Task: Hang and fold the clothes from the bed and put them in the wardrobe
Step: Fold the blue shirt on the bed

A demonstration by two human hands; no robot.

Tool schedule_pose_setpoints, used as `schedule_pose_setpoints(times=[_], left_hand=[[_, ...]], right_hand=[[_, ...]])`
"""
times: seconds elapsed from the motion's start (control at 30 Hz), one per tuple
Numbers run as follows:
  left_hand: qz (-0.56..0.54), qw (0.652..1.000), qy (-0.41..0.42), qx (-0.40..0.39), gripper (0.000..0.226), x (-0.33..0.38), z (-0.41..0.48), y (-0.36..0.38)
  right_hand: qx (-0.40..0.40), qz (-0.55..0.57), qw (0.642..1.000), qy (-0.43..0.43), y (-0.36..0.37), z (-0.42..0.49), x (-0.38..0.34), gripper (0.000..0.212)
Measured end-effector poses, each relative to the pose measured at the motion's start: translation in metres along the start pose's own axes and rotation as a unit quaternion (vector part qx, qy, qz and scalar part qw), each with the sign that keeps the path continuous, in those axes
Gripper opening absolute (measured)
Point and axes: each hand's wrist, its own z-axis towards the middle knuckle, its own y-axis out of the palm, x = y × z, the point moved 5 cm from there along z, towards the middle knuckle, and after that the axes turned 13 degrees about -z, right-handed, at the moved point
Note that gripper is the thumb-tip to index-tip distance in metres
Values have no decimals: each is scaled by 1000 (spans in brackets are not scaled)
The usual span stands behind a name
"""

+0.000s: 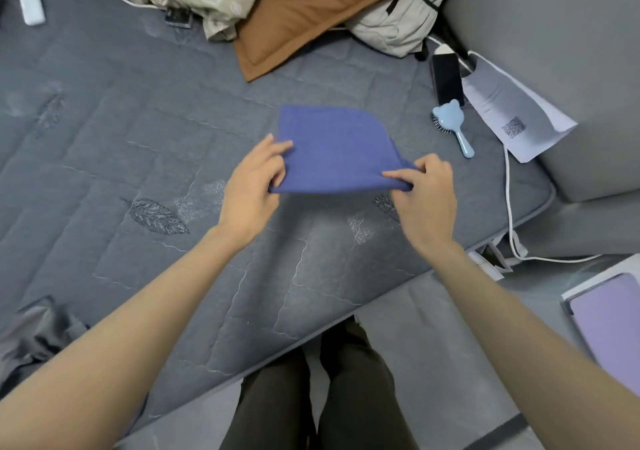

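The soft blue knitted cloth is folded flat, with one rounded far corner. Its near edge is lifted off the grey quilted bed, which has leaf shapes stitched in it. The left hand pinches the near left corner, and some of its fingers are hidden under the cloth. The right hand pinches the near right corner, where the edge is rolled a little. Beyond the right hand's grip lie a small pale blue plastic hairbrush with bear ears and a shiny black phone. Far to the left of the grip, a crumpled grey garment is cut off by the edge.
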Motion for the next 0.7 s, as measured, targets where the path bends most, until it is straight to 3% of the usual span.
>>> schedule_pose_setpoints(times=[0.07,0.17,0.27,0.37,0.5,0.7], left_hand=[[-2,994,-56,-94,29,-21,-27,22],[-18,963,-137,-230,36,-49,-73,55],[-40,935,-237,-262,43,-70,-108,73],[-88,919,-330,-194,39,-87,-123,77],[-209,884,-417,-31,25,-104,-108,79],[-240,868,-405,156,9,-129,-67,96]], right_hand=[[-58,-17,998,-5,26,-23,16,22],[-209,-51,976,-36,69,-57,36,17],[-350,-71,931,-70,105,-89,47,18],[-405,-41,913,-9,121,-104,55,16],[-346,32,932,101,130,-85,58,11],[-248,171,922,242,158,-48,63,17]])
